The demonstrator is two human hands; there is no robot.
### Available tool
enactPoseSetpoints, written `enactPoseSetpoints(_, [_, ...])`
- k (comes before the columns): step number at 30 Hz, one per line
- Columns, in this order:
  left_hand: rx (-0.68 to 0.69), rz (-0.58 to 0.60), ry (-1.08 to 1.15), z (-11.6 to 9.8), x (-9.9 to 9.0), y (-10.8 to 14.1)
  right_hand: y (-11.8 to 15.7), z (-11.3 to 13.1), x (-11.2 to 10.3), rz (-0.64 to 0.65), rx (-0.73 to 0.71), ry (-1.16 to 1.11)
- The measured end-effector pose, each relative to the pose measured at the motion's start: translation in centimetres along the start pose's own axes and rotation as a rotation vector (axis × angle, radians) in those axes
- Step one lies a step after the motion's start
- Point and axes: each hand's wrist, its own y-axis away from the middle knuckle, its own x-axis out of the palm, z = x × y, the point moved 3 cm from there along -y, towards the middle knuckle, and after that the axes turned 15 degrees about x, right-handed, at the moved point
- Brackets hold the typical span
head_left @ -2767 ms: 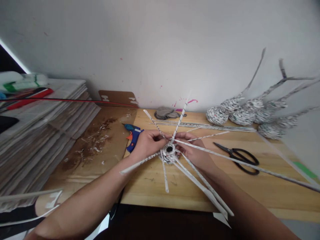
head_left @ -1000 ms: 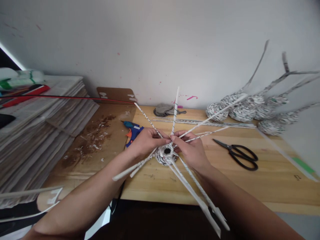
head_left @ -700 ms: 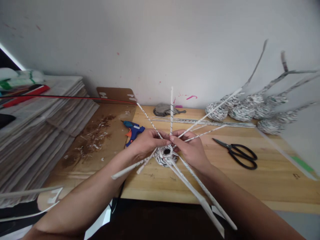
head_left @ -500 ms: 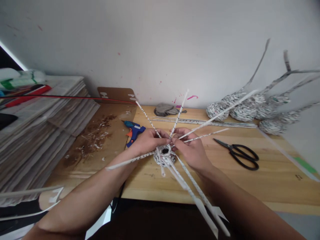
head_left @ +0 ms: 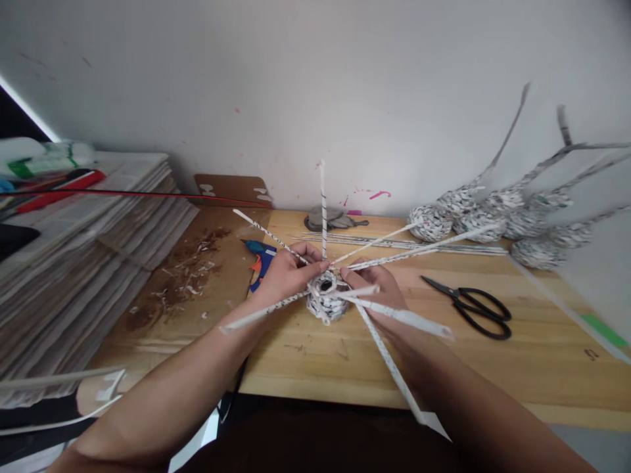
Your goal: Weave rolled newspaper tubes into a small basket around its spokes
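Left hand (head_left: 294, 270) and right hand (head_left: 373, 284), close together, pinch the rim of the woven paper piece (head_left: 327, 307); scissors (head_left: 470, 305) lie right of them.

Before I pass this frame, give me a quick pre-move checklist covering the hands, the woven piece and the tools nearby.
1. Left hand and right hand on the woven piece: ok, at its far side.
2. Piece's dark opening visible: ok.
3. Paper strips all separate: not ok, some overlap near the right hand.
4. Scissors away from both hands: ok, lying to the right.
5. Glue gun well away from the left hand: not ok, right beside it.
6. Glue gun cold: cannot tell.
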Motion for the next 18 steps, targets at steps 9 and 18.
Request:
enactPoseSetpoints(9, [0.109,-0.039,-0.236,-0.6,-0.1,0.1,0.2,0.3,-0.2,0.049,-0.099,0.037])
enactPoseSetpoints(18, [0.155,-0.024,-0.253,-0.5,0.9,0.9,-0.5,0.3,0.1,0.137,0.092,-0.055])
